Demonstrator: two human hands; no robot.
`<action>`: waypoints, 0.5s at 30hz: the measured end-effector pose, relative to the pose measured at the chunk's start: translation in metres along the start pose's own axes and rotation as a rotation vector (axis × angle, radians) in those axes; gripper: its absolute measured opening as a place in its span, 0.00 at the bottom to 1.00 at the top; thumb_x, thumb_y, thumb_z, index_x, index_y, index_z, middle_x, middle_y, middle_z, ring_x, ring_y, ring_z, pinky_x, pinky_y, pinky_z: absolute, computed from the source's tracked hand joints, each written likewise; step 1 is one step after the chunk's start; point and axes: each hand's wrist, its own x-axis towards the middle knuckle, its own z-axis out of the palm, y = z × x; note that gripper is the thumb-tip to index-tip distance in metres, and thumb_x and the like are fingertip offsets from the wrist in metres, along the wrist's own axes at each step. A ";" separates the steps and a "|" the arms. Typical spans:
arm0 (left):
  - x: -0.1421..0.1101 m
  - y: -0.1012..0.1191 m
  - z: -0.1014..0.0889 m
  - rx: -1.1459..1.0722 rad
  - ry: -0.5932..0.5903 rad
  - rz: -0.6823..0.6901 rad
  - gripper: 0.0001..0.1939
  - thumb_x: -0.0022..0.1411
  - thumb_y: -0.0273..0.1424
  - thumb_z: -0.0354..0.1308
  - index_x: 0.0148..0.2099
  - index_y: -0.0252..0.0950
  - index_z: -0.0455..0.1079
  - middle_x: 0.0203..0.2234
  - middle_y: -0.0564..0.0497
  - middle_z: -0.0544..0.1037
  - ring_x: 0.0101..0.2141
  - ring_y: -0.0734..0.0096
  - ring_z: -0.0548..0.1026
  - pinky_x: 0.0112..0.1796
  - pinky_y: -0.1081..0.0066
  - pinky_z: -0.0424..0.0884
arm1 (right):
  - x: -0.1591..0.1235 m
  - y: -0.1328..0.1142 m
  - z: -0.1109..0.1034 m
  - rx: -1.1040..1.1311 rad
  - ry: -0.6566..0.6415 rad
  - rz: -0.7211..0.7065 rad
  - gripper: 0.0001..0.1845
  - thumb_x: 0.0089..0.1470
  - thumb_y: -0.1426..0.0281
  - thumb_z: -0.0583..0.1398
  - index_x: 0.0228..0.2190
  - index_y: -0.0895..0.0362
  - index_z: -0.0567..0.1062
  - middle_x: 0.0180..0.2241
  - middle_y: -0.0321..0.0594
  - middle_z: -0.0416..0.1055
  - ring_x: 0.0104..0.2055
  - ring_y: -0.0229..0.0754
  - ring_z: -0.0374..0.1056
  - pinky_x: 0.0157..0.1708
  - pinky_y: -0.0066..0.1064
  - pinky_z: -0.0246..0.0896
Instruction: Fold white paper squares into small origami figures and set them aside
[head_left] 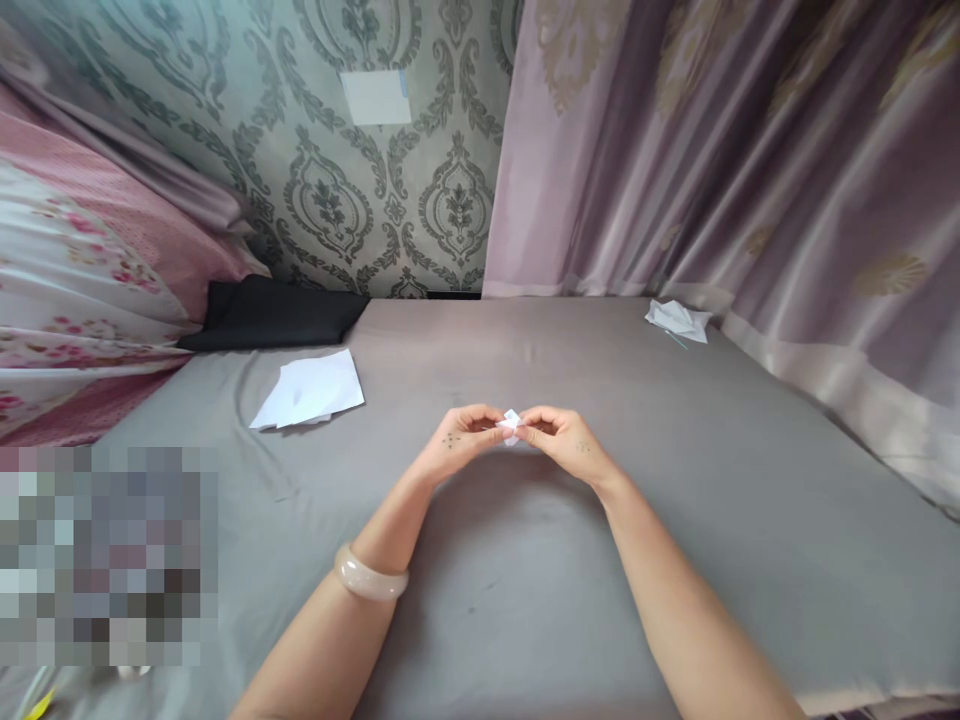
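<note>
A small white folded piece of paper point(511, 420) is held up between my two hands, above the grey cloth-covered surface point(570, 590). My left hand point(469, 438) pinches its left side with thumb and fingers. From the other side, my right hand point(561, 438) grips it in the same way, so both sets of fingertips almost meet. The fingers cover much of the paper, and its exact folded shape is too small to make out. A pale bangle point(371, 577) circles my left forearm.
White paper sheets point(319, 388) lie to the left, near a folded black cloth point(277, 312). At the far right is a pile of crumpled or folded white paper point(679, 320). Purple curtains point(600, 150) hang along the right, and a floral fabric point(82, 260) on the left.
</note>
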 end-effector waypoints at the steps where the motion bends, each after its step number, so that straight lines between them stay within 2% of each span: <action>1: 0.000 0.000 0.002 -0.022 0.026 0.012 0.13 0.49 0.36 0.67 0.34 0.33 0.76 0.31 0.47 0.79 0.34 0.68 0.74 0.39 0.69 0.68 | 0.001 -0.001 0.002 0.013 0.045 -0.040 0.15 0.47 0.57 0.64 0.29 0.56 0.77 0.32 0.38 0.76 0.36 0.40 0.71 0.40 0.33 0.63; 5: 0.000 0.002 0.007 -0.066 0.100 0.049 0.11 0.49 0.35 0.68 0.33 0.33 0.76 0.31 0.48 0.80 0.34 0.69 0.75 0.40 0.69 0.68 | 0.000 -0.006 0.008 0.052 0.162 -0.151 0.12 0.45 0.59 0.66 0.26 0.55 0.76 0.34 0.39 0.76 0.38 0.42 0.71 0.43 0.35 0.65; 9: 0.000 0.001 0.010 -0.093 0.146 0.082 0.10 0.49 0.34 0.68 0.33 0.33 0.76 0.30 0.48 0.80 0.33 0.69 0.76 0.40 0.69 0.69 | -0.002 -0.009 0.011 0.036 0.221 -0.154 0.13 0.45 0.59 0.66 0.26 0.55 0.74 0.30 0.38 0.75 0.35 0.41 0.72 0.40 0.35 0.66; 12: 0.001 -0.001 0.012 -0.141 0.159 0.094 0.12 0.48 0.33 0.68 0.35 0.34 0.75 0.30 0.49 0.81 0.34 0.69 0.77 0.41 0.68 0.70 | -0.001 -0.008 0.011 0.042 0.253 -0.127 0.16 0.44 0.58 0.67 0.31 0.54 0.72 0.28 0.37 0.75 0.32 0.40 0.72 0.36 0.35 0.67; 15: 0.001 -0.001 0.014 -0.179 0.169 0.091 0.19 0.48 0.33 0.69 0.43 0.36 0.73 0.33 0.49 0.82 0.35 0.68 0.78 0.43 0.66 0.70 | 0.000 -0.006 0.011 0.066 0.244 -0.121 0.18 0.45 0.59 0.67 0.36 0.54 0.73 0.30 0.37 0.75 0.33 0.40 0.72 0.38 0.35 0.67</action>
